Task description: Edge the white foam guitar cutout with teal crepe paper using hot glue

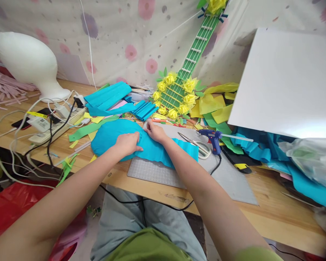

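A blue crepe paper piece (112, 130) lies in front of me, rounded at its left end, with a gathered strip running right over the grey cutting mat (154, 173). My left hand (128, 145) presses on the rounded part, fingers bent and thumb beside them, gripping the paper. Close to its right, my right hand (155, 132) pinches the paper near the upper edge; its fingertips are partly hidden. White-handled scissors (203, 149) lie beside the strip's right end. A blue hot glue gun (213, 139) with a glue stick in it rests just beyond them.
A green paper guitar (176, 90) with yellow flowers leans at the back. Folded blue paper (108, 98) and scraps lie behind my hands. At left are a power strip (57, 125) with tangled cables and a white foam head (29, 61). A white board (285, 83) stands right.
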A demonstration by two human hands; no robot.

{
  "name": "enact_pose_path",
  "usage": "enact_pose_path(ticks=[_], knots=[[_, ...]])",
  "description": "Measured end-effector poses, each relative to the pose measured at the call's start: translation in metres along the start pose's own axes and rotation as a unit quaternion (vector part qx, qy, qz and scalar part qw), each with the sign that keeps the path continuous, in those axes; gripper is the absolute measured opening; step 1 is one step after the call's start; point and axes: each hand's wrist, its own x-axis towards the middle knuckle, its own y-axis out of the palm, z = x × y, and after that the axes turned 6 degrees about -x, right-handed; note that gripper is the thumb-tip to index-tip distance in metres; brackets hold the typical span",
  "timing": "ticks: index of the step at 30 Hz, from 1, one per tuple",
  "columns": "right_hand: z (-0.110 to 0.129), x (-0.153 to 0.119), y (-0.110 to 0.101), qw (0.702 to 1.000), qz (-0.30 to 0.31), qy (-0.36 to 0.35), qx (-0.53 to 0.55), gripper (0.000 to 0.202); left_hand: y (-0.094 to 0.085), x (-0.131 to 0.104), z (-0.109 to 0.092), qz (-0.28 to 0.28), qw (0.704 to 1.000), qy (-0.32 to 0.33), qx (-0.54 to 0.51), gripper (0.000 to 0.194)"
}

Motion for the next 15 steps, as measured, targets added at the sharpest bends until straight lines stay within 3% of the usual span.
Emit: enact_pose_path(ticks=[4,15], knots=[[0.0015,0.002,0.001,1.0,0.008,-0.004,-0.019,0.022,-0.0017,0.0003,0.0034,0.024,0.999,0.028,0.003,0.043],[0.0034,0.0022,0.0054,0.999,0.017,0.006,-0.03,0.021,0.0016,-0.0007,0.0039,0.021,0.996,0.071,0.046,0.039]])
